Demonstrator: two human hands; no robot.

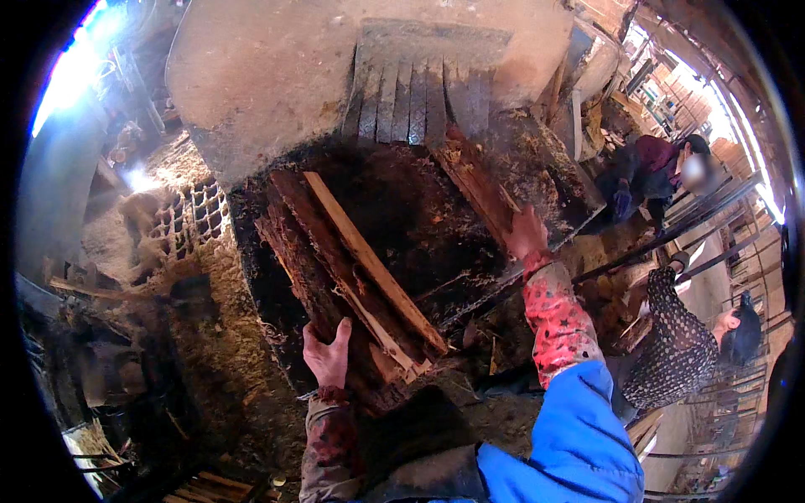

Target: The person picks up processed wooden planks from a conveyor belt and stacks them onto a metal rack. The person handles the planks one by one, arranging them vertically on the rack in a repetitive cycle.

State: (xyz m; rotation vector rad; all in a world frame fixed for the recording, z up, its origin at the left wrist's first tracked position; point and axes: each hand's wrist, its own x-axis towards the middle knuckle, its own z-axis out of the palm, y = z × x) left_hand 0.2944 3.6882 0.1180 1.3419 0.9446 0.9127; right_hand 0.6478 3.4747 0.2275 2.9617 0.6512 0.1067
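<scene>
Logs (335, 260) under hands, grips partly hidden

At seven o'clock the left hand (328, 355) lies on dark planks (312, 251), whose near ends are hidden behind its wrist and a dark cloth mass (412, 436). At two o'clock the right hand (526, 234) covers the end of a reddish board (475, 180); its fingertips cannot be made out. At three o'clock a crouching person (646, 172) is blurred about the head
</scene>
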